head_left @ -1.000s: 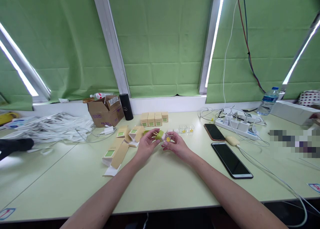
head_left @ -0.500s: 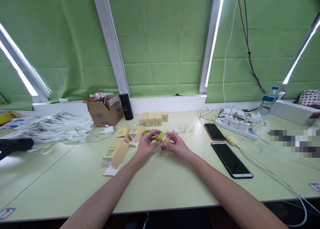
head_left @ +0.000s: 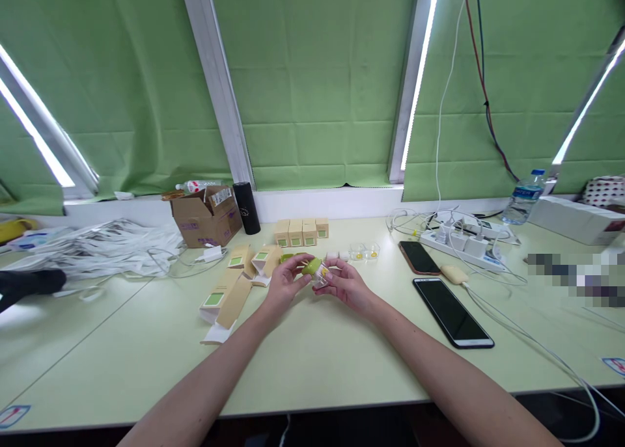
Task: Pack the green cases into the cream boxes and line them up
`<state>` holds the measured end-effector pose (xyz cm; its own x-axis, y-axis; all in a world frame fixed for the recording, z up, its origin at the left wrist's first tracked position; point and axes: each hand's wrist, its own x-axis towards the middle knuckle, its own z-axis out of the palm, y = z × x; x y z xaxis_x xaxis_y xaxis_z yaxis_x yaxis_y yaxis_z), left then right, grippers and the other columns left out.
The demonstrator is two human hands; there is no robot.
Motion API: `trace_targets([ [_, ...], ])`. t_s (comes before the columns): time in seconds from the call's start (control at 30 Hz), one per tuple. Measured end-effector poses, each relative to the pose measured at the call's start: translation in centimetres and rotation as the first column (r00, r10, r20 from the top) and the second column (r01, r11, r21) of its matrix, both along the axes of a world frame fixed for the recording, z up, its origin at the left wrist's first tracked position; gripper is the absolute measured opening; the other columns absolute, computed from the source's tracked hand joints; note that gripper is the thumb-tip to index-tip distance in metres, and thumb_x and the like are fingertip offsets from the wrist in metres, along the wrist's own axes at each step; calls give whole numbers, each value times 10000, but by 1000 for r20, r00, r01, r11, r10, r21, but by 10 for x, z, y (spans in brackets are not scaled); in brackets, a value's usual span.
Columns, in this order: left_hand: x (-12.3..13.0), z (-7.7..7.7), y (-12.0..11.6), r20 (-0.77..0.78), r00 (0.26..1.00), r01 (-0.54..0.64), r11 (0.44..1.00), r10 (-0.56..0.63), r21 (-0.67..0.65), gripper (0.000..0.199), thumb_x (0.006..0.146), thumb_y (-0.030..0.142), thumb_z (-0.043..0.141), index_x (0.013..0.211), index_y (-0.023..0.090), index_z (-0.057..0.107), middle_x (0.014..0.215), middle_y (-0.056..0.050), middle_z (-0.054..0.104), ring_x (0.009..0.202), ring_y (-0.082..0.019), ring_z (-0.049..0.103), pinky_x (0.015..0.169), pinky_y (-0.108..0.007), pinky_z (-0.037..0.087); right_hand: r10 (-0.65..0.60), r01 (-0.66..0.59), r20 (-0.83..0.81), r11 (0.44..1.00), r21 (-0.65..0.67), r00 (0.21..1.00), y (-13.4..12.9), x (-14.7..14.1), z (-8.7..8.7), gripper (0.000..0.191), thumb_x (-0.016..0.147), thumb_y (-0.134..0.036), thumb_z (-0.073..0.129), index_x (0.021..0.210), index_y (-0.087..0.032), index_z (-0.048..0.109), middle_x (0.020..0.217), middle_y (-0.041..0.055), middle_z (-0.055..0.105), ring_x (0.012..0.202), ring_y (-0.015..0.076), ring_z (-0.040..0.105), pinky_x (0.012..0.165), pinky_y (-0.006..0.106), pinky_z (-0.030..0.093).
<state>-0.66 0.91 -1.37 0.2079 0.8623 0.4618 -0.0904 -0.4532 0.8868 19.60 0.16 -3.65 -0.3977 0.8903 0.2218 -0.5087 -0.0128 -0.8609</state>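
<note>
A pale table [head_left: 317, 375] is seen from above, with two bare hands brought close together over its middle. By the left hand [head_left: 284, 285], a small green piece [head_left: 310, 267] is held, clamped between the thumb and fingers. By the right hand [head_left: 350, 289], a small clear piece [head_left: 322, 275] with a yellow centre is gripped, the thumb and fingers closed on it. The two pieces are held end to end, in front of the body and slightly tilted; whether they are joined cannot be told. Just beyond the right hand, small white parts [head_left: 344, 256] and clear cups [head_left: 365, 252] with yellow centres are lined up. Behind the hands, a row of small tan boxes [head_left: 295, 233] with green labels is set upright. To the left, opened tan cartons [head_left: 227, 300] are laid with their flaps spread. Farther back, a brown cardboard box [head_left: 208, 218] is placed beside a black cylinder [head_left: 247, 208], and a heap of white straps [head_left: 117, 246] is piled at far left. On the right, two phones [head_left: 453, 312] are laid near a white power strip [head_left: 463, 249] tangled with cables. A water bottle [head_left: 524, 198] is stood behind, and green blinds [head_left: 319, 82] are hung across the windows.
</note>
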Motion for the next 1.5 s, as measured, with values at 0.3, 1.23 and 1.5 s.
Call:
trace_targets([
  [0.3, 0, -2, 1, -32, 999, 2, 1000, -1, 20, 399, 779, 389, 871, 1115, 198, 777, 1228, -123, 744, 1130, -280, 688, 991, -388, 547, -4, 4, -14, 1000, -9, 1000, 2, -2, -3, 494, 730, -433, 950, 1020, -222, 610, 958, 41, 779, 860, 242, 793, 870, 444, 621],
  [1.23, 9, -2, -10, -365, 910, -158, 978, 197, 132, 474, 898, 351, 751, 1340, 281, 595, 1422, -95, 625, 1318, -273, 599, 1054, -445, 521, -226, 222, 105, 974, 53, 968, -4, -5, 4, 594, 759, -412, 911, 1229, -300, 567, 1025, -7, 655, 883, 187, 759, 1006, 483, 603],
  [1.5, 9, -2, -10, -354, 926, -101, 990, 129, 98, 423, 950, 398, 700, 1342, 276, 598, 1418, -100, 633, 1276, -264, 631, 1035, -425, 532, -220, 204, 107, 969, 137, 970, -1, -2, 0, 627, 733, -373, 926, 1244, -317, 567, 1095, -4, 638, 919, 175, 748, 1035, 448, 577],
])
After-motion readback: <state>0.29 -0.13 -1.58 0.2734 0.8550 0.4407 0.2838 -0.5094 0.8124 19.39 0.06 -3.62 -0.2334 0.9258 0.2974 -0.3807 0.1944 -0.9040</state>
